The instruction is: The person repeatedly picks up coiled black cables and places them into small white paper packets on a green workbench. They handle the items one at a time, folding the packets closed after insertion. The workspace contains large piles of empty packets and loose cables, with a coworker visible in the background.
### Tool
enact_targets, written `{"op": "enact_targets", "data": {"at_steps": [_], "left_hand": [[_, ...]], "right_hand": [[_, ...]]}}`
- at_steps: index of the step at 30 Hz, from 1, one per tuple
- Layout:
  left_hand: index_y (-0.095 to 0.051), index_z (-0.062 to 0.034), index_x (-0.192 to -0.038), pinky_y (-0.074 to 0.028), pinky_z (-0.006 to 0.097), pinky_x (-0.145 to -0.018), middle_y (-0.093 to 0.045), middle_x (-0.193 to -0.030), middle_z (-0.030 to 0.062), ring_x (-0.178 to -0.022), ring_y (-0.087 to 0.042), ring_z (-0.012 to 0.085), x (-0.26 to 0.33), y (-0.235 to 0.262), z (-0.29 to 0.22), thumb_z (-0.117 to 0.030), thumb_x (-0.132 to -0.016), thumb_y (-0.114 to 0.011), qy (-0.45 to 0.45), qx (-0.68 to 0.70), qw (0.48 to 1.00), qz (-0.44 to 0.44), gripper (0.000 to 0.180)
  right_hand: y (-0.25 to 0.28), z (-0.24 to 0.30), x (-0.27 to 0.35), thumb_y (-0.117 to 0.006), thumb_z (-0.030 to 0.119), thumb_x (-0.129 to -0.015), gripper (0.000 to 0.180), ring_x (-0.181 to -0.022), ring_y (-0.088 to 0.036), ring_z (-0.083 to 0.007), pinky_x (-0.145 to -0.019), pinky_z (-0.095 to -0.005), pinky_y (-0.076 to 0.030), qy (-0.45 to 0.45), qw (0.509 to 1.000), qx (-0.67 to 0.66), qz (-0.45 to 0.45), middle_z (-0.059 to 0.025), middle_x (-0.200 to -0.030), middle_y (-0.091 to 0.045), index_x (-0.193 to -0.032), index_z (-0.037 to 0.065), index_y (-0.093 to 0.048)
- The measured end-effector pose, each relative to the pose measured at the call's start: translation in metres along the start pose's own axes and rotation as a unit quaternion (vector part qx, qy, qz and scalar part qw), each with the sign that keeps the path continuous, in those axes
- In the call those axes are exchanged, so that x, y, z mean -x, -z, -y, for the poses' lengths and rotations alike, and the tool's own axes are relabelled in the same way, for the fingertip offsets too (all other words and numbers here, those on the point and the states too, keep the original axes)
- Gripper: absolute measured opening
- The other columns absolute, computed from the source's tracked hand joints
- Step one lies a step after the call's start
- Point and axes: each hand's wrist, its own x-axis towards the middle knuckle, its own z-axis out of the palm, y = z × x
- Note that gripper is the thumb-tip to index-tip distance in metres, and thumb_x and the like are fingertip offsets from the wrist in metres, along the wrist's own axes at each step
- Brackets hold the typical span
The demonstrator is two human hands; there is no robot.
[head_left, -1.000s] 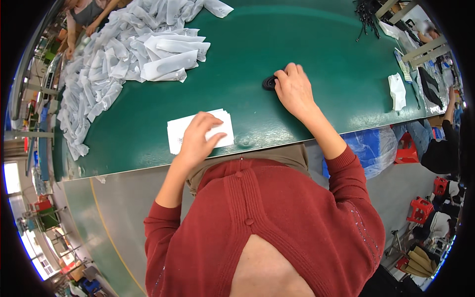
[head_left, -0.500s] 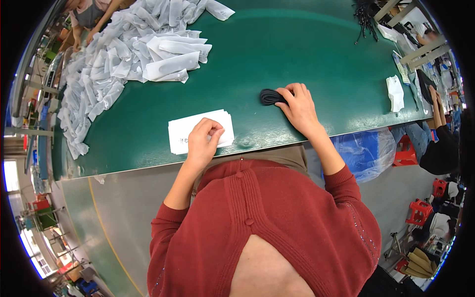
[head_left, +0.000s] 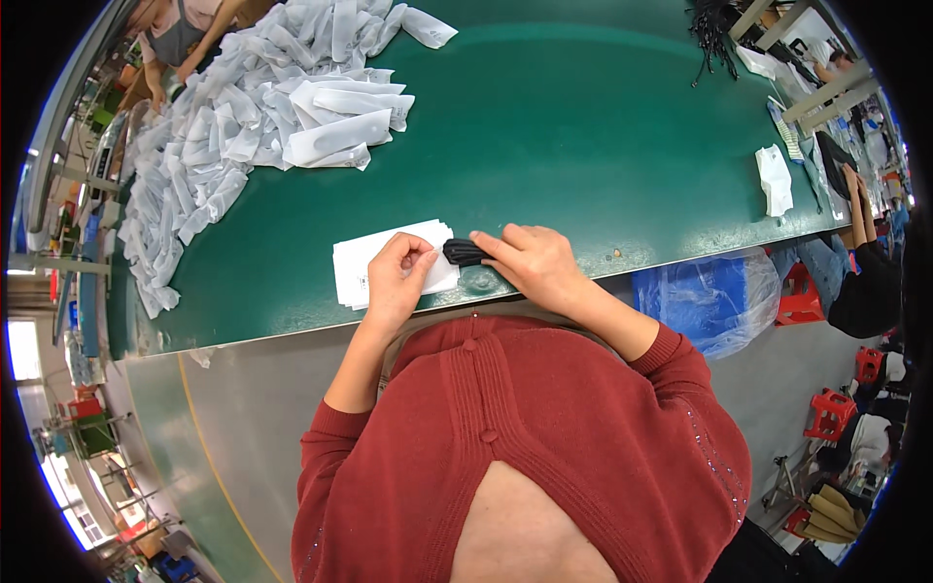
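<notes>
A stack of flat white bags (head_left: 360, 260) lies near the table's front edge. Over its right half rests my left hand (head_left: 394, 279), thumb and fingertips pinched at the top bag's right end. My right hand (head_left: 535, 262) comes in from the right, closed around a coiled black cable (head_left: 463, 253). The coil's left end is at the right edge of the stack, close to my left fingertips. My fingers cover the coil's right part. Whether its tip lies over or inside the top bag, I cannot tell.
A big heap of filled frosted bags (head_left: 233, 121) covers the table's (head_left: 583, 107) left side. Black cables (head_left: 712, 37) and a white packet (head_left: 775, 182) lie on the right. A blue plastic-lined container (head_left: 700, 301) stands below the edge. Other people work at both sides.
My right hand has carried the coiled black cable left and nearer, up to the white stack. My left hand remains pinched over the stack, nearly in the same place.
</notes>
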Motion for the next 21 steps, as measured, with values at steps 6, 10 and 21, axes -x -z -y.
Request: {"op": "enact_targets", "data": {"at_steps": [6,10,21], "left_hand": [[-0.062,-0.0001,-0.087,-0.046,0.027,-0.071,-0.061,-0.086,0.0058,-0.076,-0.054,0.0158,0.002,-0.003,-0.012,-0.002,-0.084,-0.070,-0.100,-0.040,0.994,-0.002,0.008],[-0.061,-0.0020,-0.084,-0.047,0.034,-0.075,-0.062,-0.091,0.0099,-0.084,-0.058,0.0257,0.001,-0.002,-0.031,0.003,-0.078,-0.069,-0.245,-0.138,0.959,0.010,0.011],[-0.062,-0.0025,-0.091,-0.041,0.022,-0.071,-0.061,-0.098,0.0014,-0.085,-0.053,0.0086,-0.044,0.017,-0.041,-0.008,-0.090,-0.068,-0.120,0.151,0.981,-0.001,0.009]], "right_hand": [[-0.002,0.003,0.003,-0.072,0.015,-0.086,0.032,-0.066,-0.061,-0.0170,-0.061,-0.0332,-0.050,-0.118,0.973,-0.180,0.083,-0.0045,-0.077,-0.057,-0.116,0.007,-0.062],[-0.002,0.004,-0.001,-0.065,0.018,-0.094,0.026,-0.072,-0.062,-0.0120,-0.063,-0.0307,-0.049,-0.363,0.809,-0.439,0.148,-0.0074,-0.080,-0.063,-0.111,0.000,-0.056],[-0.009,0.014,-0.030,-0.063,0.005,-0.093,0.024,-0.082,-0.056,-0.0140,-0.071,-0.0271,-0.048,-0.165,0.862,-0.467,-0.108,-0.0083,-0.108,-0.054,-0.116,0.002,-0.060]]}}
